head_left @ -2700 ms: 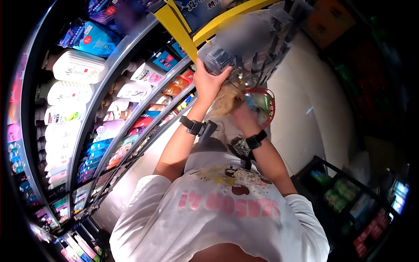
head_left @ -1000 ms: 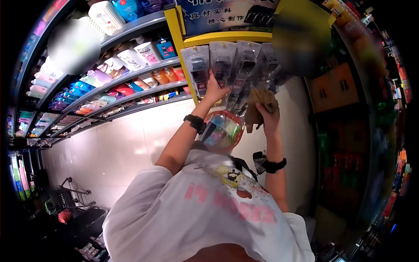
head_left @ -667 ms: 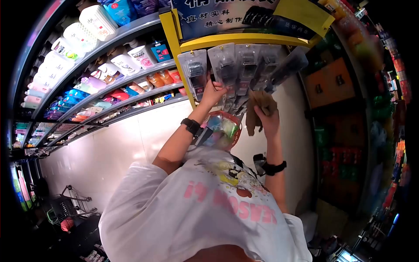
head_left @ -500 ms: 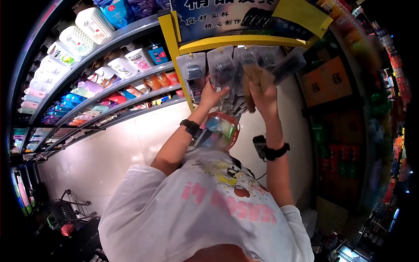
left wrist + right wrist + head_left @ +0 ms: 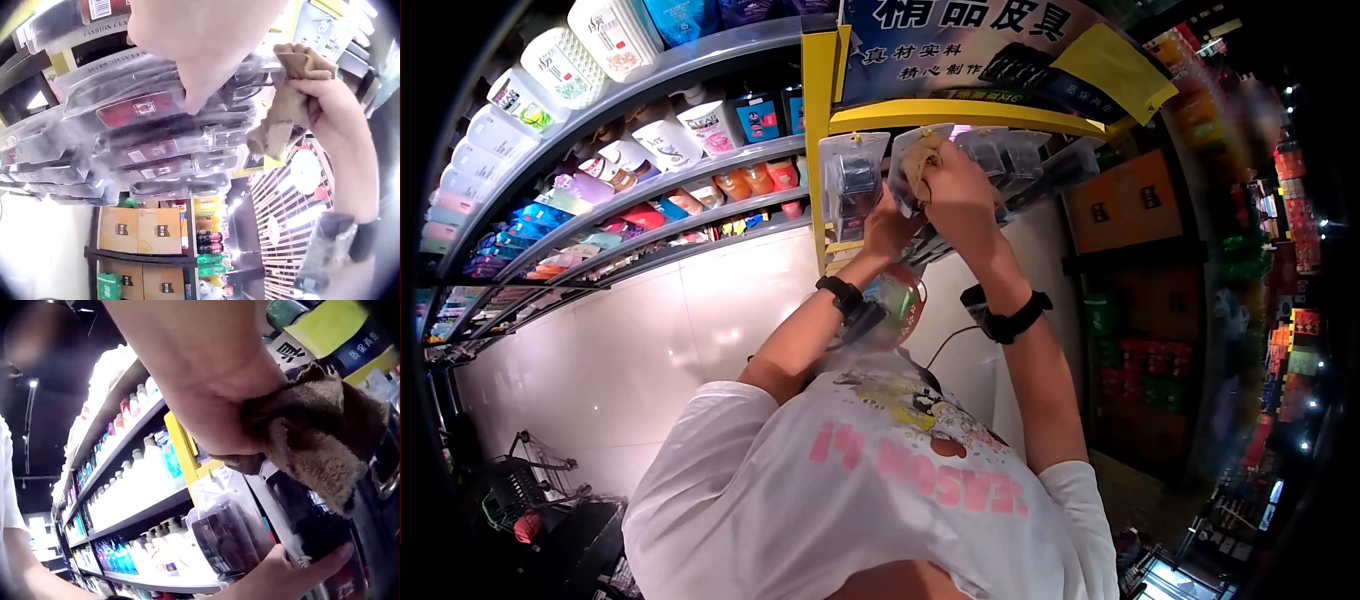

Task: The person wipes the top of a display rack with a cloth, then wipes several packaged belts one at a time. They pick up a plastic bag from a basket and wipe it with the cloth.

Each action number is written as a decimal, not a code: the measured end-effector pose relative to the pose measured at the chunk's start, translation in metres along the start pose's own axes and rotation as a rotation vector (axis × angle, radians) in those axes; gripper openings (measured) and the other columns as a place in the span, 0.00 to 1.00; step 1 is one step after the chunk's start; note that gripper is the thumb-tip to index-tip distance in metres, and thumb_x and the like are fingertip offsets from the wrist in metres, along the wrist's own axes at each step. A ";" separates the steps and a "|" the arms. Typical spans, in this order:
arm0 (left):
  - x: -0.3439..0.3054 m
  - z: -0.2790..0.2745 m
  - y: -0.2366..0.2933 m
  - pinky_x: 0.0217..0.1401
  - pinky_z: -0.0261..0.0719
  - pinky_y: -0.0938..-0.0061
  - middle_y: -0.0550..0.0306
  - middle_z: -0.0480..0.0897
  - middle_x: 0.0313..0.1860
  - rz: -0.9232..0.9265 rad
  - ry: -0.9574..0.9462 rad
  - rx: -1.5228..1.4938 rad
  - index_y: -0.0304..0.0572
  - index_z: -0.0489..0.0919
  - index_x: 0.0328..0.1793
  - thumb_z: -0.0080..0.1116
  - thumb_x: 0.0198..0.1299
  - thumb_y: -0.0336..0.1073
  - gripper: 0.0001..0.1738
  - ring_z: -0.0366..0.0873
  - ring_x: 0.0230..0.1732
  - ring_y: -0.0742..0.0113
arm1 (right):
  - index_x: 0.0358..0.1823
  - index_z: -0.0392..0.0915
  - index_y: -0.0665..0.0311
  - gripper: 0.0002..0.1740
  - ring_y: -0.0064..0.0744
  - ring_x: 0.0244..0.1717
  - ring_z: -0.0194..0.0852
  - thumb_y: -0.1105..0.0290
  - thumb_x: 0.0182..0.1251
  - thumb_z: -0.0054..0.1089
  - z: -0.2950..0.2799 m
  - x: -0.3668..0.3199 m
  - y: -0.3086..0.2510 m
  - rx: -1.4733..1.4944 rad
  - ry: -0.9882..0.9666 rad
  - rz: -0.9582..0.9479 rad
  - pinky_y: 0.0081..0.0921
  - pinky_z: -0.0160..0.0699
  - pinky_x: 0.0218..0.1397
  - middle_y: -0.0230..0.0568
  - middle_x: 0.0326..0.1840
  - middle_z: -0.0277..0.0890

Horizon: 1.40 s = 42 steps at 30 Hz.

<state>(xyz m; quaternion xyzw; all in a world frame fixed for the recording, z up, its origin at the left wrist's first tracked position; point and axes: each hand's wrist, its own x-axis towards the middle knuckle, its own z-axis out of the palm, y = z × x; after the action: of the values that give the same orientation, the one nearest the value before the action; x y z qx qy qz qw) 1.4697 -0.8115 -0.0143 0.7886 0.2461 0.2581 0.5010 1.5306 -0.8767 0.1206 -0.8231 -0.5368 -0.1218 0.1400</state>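
Note:
Several clear packs with dark goods hang from a yellow-framed rack. My left hand (image 5: 888, 228) grips the lower part of one clear pack (image 5: 902, 170) beside the leftmost pack (image 5: 855, 185); its thumb lies across that pack in the right wrist view (image 5: 281, 575). My right hand (image 5: 962, 195) holds a bunched brown cloth (image 5: 919, 165) against the upper part of the gripped pack. The cloth (image 5: 278, 122) hangs crumpled from the right hand's fingers (image 5: 312, 90) in the left wrist view, and it covers much of the pack's top (image 5: 319, 431).
Shelves (image 5: 730, 160) of bottles curve along the left. A red-rimmed basket (image 5: 908, 305) with colourful contents sits below the hands. Cardboard boxes (image 5: 1125, 205) stand on racking at the right, and a black cart (image 5: 525, 485) is at lower left.
My right hand has carried the cloth left and up, from beside the hanging packs onto the gripped one. The left hand keeps near the same pack. Head view has shifted slightly.

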 end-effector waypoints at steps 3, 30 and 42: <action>0.004 0.001 -0.005 0.44 0.71 0.62 0.42 0.74 0.44 0.078 0.029 -0.001 0.36 0.58 0.55 0.67 0.40 0.44 0.40 0.72 0.46 0.44 | 0.30 0.77 0.64 0.10 0.47 0.40 0.70 0.75 0.43 0.51 -0.002 -0.001 0.003 -0.001 0.017 0.004 0.39 0.70 0.41 0.46 0.41 0.68; 0.001 -0.007 -0.001 0.40 0.73 0.60 0.35 0.75 0.42 -0.028 -0.112 0.026 0.31 0.54 0.58 0.64 0.42 0.46 0.43 0.73 0.44 0.40 | 0.26 0.77 0.64 0.08 0.40 0.40 0.67 0.71 0.45 0.50 0.003 0.003 -0.007 -0.234 0.078 -0.069 0.34 0.65 0.38 0.42 0.35 0.65; -0.002 -0.005 -0.031 0.44 0.74 0.65 0.46 0.76 0.45 0.259 -0.183 0.063 0.43 0.58 0.62 0.58 0.48 0.39 0.34 0.73 0.46 0.44 | 0.22 0.76 0.64 0.06 0.38 0.37 0.67 0.70 0.43 0.52 0.026 -0.008 -0.037 -0.424 0.109 -0.033 0.31 0.68 0.35 0.40 0.35 0.65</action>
<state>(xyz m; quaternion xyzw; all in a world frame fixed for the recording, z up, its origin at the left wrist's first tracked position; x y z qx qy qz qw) 1.4614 -0.7974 -0.0415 0.8492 0.1036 0.2398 0.4589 1.4948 -0.8598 0.0969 -0.8173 -0.5043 -0.2786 -0.0096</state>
